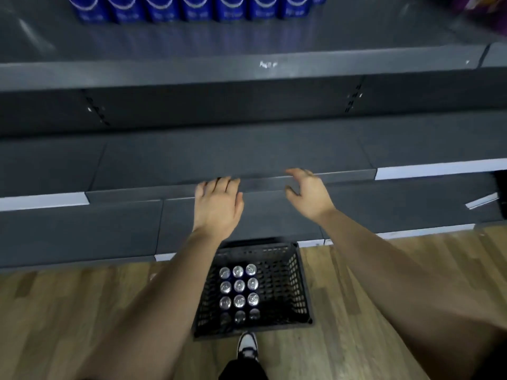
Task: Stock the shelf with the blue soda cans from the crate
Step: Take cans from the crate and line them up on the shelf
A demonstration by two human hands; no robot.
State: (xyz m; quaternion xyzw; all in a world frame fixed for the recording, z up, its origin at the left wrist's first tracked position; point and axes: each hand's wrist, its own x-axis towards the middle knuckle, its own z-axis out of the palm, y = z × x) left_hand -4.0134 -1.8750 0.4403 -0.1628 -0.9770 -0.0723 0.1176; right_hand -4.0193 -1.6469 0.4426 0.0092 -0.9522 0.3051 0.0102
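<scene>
Wood-plank flooring runs below us, with dark grey shelving rising in tiers ahead. On the upper shelf a row of blue soda cans stands along the back, blurred at the top of our view. Our black crate sits on the floor just before the lowest tier, with silver-topped cans packed upright in three columns against its left side; its right part looks bare.

Both our hands hold nothing. Our left hand hangs palm down with fingers loosely spread, and our right hand is released too, fingers curled slightly, both over the front edge of a middle tier. Whether they touch that edge we cannot tell.

We judge the step in hand to be reaching down for more cans. To do it well we should bend toward the crate, take one can per hand by the body, lift straight up clear of the neighbours, and set them upright in front of the existing row.
</scene>
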